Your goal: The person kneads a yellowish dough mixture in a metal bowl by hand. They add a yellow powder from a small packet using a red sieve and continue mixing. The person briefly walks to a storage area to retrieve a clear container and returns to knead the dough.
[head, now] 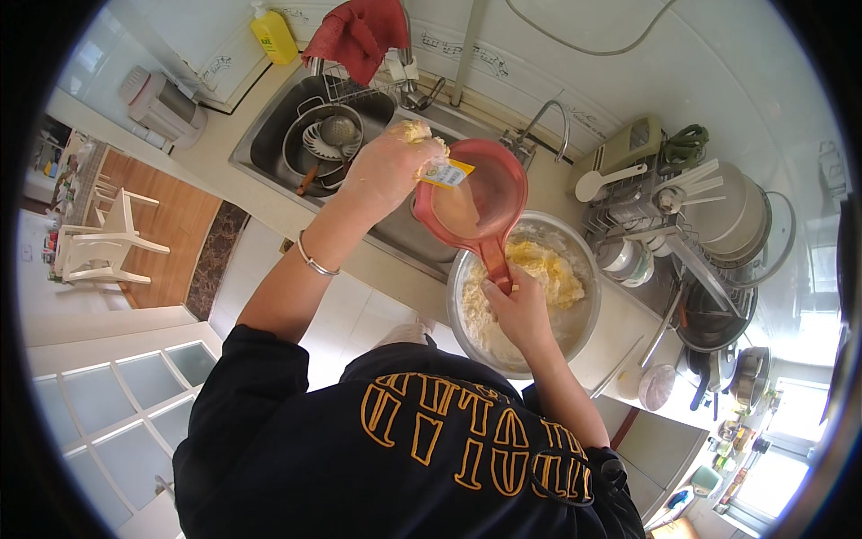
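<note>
My left hand (394,162), smeared with dough, pinches a small yellow packet (450,173) above the left rim of a pink plastic ladle (502,172). The packet tilts towards the ladle, which holds cloudy, light brown liquid. Around the ladle's handle my right hand (522,306) is closed. Below it, a wide metal basin (591,323) contains loose flour (481,320) and a lump of yellow dough (555,273). Part of the basin is hidden by the ladle and my right hand.
Behind my left hand, a sink (259,145) holds a metal pot (291,145) with a skimmer. A red cloth (360,37) hangs near the tap. On the right stand a dish rack (599,219), a white spoon (592,185) and a dark pan (714,330). A yellow bottle (275,37) stands at back left.
</note>
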`<state>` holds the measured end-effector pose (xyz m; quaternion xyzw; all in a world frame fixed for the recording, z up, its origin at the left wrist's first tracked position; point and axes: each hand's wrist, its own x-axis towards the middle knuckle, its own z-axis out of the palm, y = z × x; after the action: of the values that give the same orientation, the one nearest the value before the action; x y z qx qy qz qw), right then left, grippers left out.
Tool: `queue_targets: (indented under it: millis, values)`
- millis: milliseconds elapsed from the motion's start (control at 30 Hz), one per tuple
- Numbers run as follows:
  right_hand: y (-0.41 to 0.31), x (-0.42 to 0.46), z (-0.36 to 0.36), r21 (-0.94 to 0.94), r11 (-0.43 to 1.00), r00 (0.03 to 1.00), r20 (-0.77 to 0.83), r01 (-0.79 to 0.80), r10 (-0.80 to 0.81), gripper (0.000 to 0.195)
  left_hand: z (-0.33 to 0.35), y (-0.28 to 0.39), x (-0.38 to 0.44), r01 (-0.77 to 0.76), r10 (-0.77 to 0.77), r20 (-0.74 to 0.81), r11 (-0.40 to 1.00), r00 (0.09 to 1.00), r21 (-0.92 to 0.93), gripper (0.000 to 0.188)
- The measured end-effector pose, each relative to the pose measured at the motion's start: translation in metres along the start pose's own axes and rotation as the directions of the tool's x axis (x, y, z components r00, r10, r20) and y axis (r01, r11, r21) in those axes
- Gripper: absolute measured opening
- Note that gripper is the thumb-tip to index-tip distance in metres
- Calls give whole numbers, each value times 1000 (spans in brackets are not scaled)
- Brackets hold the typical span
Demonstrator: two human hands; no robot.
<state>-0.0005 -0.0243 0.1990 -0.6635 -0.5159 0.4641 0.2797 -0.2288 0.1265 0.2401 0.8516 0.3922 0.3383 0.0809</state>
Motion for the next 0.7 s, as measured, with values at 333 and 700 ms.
queue_targets:
  millis: [333,700]
  values:
    - [7,-7,-5,110,991,998,21,-69,67,21,-6,3,-9,192,-214,-101,963,972,-188,12]
    - [15,-11,-8,19,1000,1000,-14,6,-5,21,-4,29,2,-161,151,81,978,985,130,21]
